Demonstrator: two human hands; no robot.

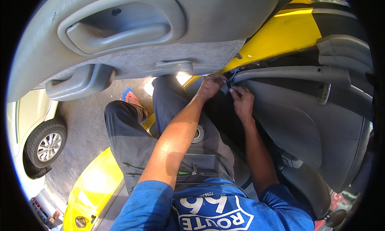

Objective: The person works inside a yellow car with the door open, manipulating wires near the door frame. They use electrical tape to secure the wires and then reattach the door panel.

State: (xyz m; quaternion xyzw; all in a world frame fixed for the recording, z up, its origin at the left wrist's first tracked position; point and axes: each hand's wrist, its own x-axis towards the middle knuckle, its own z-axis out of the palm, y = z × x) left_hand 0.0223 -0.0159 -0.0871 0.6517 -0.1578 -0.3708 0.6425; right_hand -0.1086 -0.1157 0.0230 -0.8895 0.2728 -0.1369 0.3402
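Nearest: grey moulded-plastic panel (220, 14). Black mesh waist pouch (210, 163), green scrap (184, 173) showing. Near yellow metal frame (280, 34), lower edge: right hand (243, 102) pinches slim dark wiring (228, 84); left hand (212, 86) beside, apart, hold unclear.

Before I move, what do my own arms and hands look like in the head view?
The left hand and right hand wear no gloves. The left forearm and right forearm are uncovered, with no watch or band showing. The left sleeve and right sleeve are short and blue, matching the shirt. Rings are too small to tell.
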